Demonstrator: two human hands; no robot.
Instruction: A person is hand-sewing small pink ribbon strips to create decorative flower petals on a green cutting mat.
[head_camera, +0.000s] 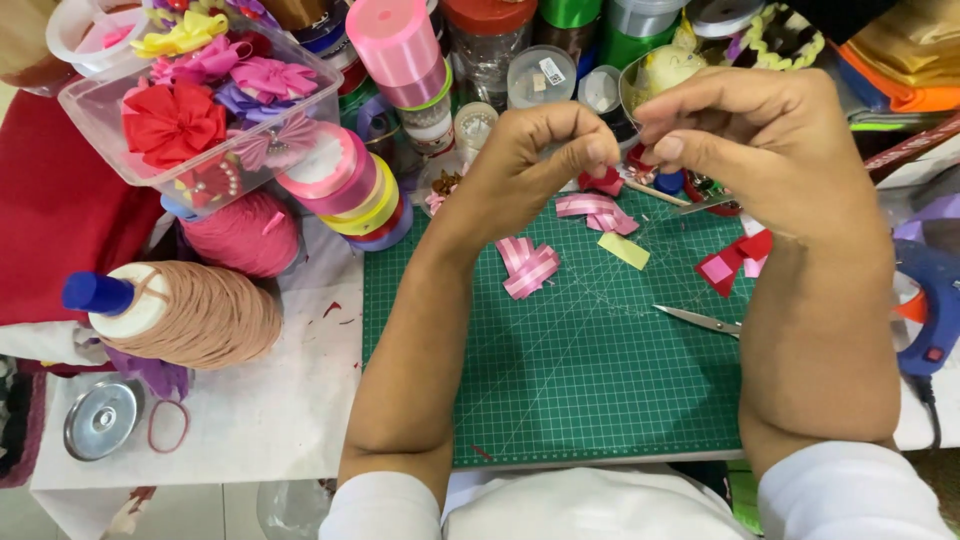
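counter (250, 410) under white paper, crowded from 9 to 3 o'clock. green cutting mat (590, 380) at centre, bare toward 6 o'clock. clear box of finished ribbon flowers (200, 110) at 10 o'clock, perched on stacked ribbon rolls (345, 185) and jutting past them; a knock from the left forearm would likely tip it. big cone of tan thread (190, 315) lying on its side at 9 o'clock, pink yarn ball (242, 235) just above; both round, free to roll if nudged. blue glue gun (925, 310) at 3 o'clock, just beside the right forearm; possibly hot, so a backward elbow could mean a burn or a dragged cord. folded pink striped ribbon pieces (530, 268) at mat centre and another (598, 210) toward 12 o'clock, red and pink folded piece (735, 260) at 2 o'clock, small yellow-green scrap (624, 250) between; light, easily swept off by a sleeve. scissors (698, 320) at 3 o'clock on the mat, lying right where the right wrist would come down.

left hand (530, 165) and right hand (745, 135) raised over the mat's 12 o'clock edge, almost touching. left grip: thumb and forefinger pinched shut; right grip: fingers curled in, tips pressed together. something very fine, perhaps thread or a needle, between them; too small to tell. so thin a thing could slip free and vanish among the scraps, or prick a fingertip if sharp.
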